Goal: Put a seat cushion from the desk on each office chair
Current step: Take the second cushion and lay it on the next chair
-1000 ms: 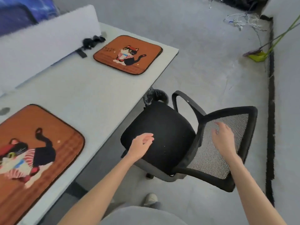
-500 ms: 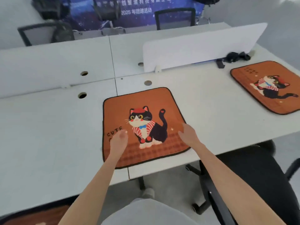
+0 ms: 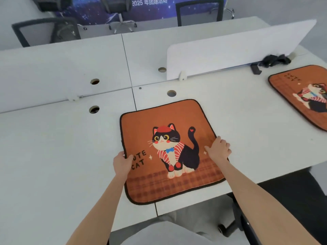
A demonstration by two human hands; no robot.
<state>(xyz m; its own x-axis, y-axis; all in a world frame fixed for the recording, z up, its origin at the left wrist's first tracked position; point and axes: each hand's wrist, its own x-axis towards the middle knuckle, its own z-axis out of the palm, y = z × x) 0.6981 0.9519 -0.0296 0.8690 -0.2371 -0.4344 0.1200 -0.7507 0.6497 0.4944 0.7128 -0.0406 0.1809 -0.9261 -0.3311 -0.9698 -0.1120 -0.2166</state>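
An orange seat cushion (image 3: 169, 119) with a black-and-white cat print lies flat on the white desk (image 3: 62, 156) right in front of me. My left hand (image 3: 122, 162) grips its left edge, thumb on top over the printed letters. My right hand (image 3: 219, 150) grips its right edge, fingers curled over the border. A second cat cushion (image 3: 300, 96) lies on the desk at the far right, cut off by the frame. A black office chair (image 3: 290, 209) stands under my right forearm at the lower right; its seat is mostly out of view.
A white divider panel (image 3: 238, 48) stands across the desk behind the cushions, with a black bundle (image 3: 274, 60) at its right end. Cable holes (image 3: 171, 93) dot the desktop. More black chairs (image 3: 46, 30) stand beyond the far desk.
My view swung from the chair to the desk. Both hands came off the chair, reached the near cushion, and now grip its left and right edges.
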